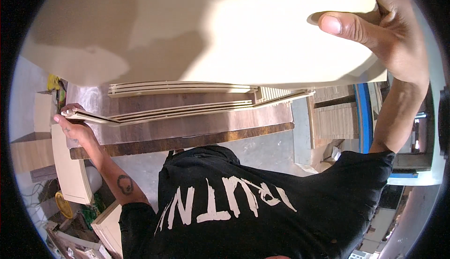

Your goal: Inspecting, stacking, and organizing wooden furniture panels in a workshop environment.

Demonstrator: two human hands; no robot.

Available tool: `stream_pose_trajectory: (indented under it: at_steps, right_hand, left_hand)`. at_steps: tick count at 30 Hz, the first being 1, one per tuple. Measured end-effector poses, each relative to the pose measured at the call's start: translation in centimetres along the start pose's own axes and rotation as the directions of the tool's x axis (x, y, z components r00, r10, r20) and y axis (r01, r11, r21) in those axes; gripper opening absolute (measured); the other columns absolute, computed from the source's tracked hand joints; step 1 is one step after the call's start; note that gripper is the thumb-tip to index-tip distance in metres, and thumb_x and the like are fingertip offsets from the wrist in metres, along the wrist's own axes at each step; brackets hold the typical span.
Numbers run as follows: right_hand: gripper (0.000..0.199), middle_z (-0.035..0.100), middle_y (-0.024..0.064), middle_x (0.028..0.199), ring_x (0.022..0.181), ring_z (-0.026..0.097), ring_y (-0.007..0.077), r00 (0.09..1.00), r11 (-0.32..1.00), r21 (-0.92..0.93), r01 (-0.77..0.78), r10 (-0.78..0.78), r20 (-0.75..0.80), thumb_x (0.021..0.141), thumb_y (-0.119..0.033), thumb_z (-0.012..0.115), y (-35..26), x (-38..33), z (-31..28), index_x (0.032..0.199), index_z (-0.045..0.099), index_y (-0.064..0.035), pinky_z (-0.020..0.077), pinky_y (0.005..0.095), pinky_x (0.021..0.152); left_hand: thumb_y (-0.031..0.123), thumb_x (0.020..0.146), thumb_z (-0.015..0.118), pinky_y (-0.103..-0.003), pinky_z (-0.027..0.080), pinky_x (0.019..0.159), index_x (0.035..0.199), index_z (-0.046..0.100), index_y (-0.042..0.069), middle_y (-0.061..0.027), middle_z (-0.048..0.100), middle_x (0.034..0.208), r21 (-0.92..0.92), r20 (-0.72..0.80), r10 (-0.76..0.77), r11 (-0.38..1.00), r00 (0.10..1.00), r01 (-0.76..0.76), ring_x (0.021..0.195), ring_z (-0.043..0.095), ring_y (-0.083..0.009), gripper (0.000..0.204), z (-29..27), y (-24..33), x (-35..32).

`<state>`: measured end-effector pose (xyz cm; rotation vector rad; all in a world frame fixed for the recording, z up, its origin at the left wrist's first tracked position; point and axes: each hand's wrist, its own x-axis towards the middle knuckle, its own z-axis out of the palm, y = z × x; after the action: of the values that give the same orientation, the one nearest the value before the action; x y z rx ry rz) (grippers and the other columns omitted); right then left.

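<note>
left arm (115, 173) reaches out to the left, left hand (78, 131) low with fingers curled in a grip; right arm (398, 111) is raised, right hand (396, 48) gripping, thumb pointing left, fingers mostly hidden

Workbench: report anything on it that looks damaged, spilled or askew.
The workbench looks worn along its front edge: dark brown with uneven rusty blotches, unlike the smoother top. I see no spill around the slotted wooden strips.
</note>
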<state>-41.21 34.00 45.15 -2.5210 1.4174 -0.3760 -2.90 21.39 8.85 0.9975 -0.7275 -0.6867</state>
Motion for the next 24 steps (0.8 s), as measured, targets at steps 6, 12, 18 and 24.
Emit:
stream_pose_trajectory:
  at_steps: [6, 12, 18, 24]
  right_hand:
    - [0.038, 0.067, 0.0193, 0.101, 0.09, 0.066, 0.0201, 0.932, 0.863, 0.35, 0.363, -0.345, -0.115, 0.089, -0.026, 0.062, 4.9, 1.5, 2.1, 0.112, 0.061, 0.0038, 0.0539, 0.0295, 0.074]
    - [0.038, 0.066, 0.0196, 0.103, 0.089, 0.066, 0.0211, 0.998, 0.995, 0.066, 0.068, -0.069, 0.002, 0.088, -0.024, 0.062, 0.9, 0.3, 0.4, 0.114, 0.059, 0.0032, 0.0545, 0.0302, 0.073]
    - [0.039, 0.065, 0.0199, 0.104, 0.088, 0.067, 0.0221, 0.997, 0.996, 0.059, 0.074, -0.074, -0.006, 0.087, -0.023, 0.063, 0.9, 0.2, 0.6, 0.116, 0.057, 0.0025, 0.0552, 0.0309, 0.073]
    - [0.04, 0.064, 0.0202, 0.106, 0.086, 0.067, 0.0231, 0.998, 0.997, 0.04, 0.062, -0.062, -0.002, 0.086, -0.021, 0.063, 0.4, 0.1, 0.2, 0.118, 0.056, 0.0018, 0.0558, 0.0316, 0.072]
  left_hand:
    - [0.051, 0.096, 0.034, -0.027, 0.039, 0.055, 0.082, 0.057, -0.001, -0.0063, 0.052, 0.068, 0.02, -0.054, 0.001, 1.0, 0.999, 0.0, 0.061, 0.048, -0.0157, 0.059, -0.8, 0.1, 0.2]
    - [0.048, 0.097, 0.033, -0.026, 0.04, 0.057, 0.084, 0.057, 0.001, -0.0058, 0.053, 0.072, 0.008, -0.017, 0.009, 1.0, 1.0, -0.009, 0.064, 0.049, -0.0148, 0.055, 0.1, 0.1, 0.3]
    - [0.048, 0.097, 0.036, -0.027, 0.042, 0.059, 0.087, 0.056, 0.001, -0.0067, 0.054, 0.075, 0.028, -0.054, -0.023, 0.999, 0.998, 0.024, 0.066, 0.051, -0.0155, 0.053, -0.2, 0.1, 0.1]
    - [0.048, 0.097, 0.036, -0.027, 0.043, 0.06, 0.093, 0.056, 0.0, -0.0063, 0.055, 0.075, 0.06, -0.078, -0.013, 0.998, 0.997, 0.018, 0.066, 0.051, -0.0154, 0.052, 0.5, 0.8, -0.3]
